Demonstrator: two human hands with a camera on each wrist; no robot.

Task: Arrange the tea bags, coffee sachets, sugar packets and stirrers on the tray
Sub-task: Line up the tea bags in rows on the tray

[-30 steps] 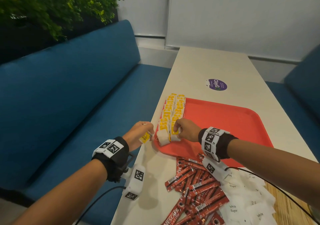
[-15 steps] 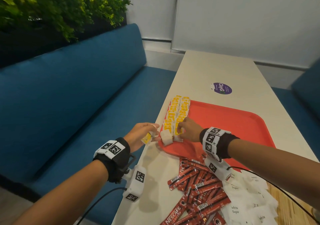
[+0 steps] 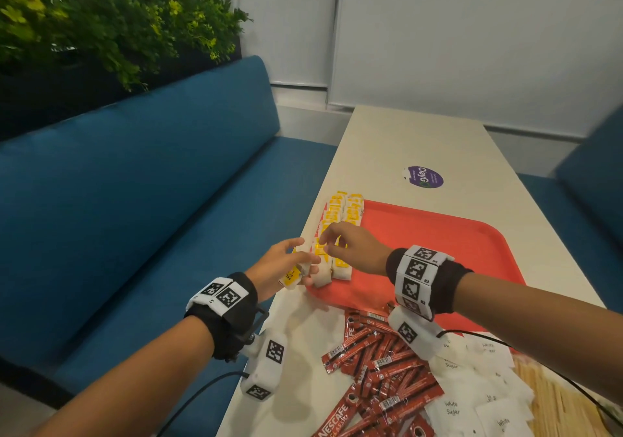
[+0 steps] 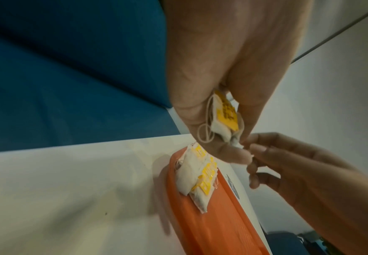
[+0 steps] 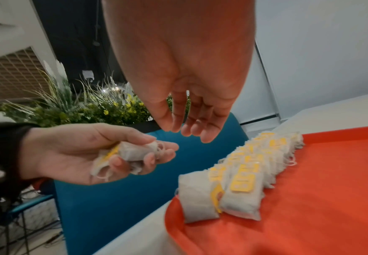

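Rows (image 3: 340,231) of tea bags: 2 | left hand (image 3: 281,268): holds tea bags (image 5: 133,152)

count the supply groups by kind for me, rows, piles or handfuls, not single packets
tea bag rows on the tray: 2
tea bag handful in the left hand: 1
coffee sachet pile on the table: 1
sugar packet pile: 1
stirrer pile: 1
Total: 6

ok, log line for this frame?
left hand: holds tea bags | right hand: open, reaching over | tray: two tea-bag rows
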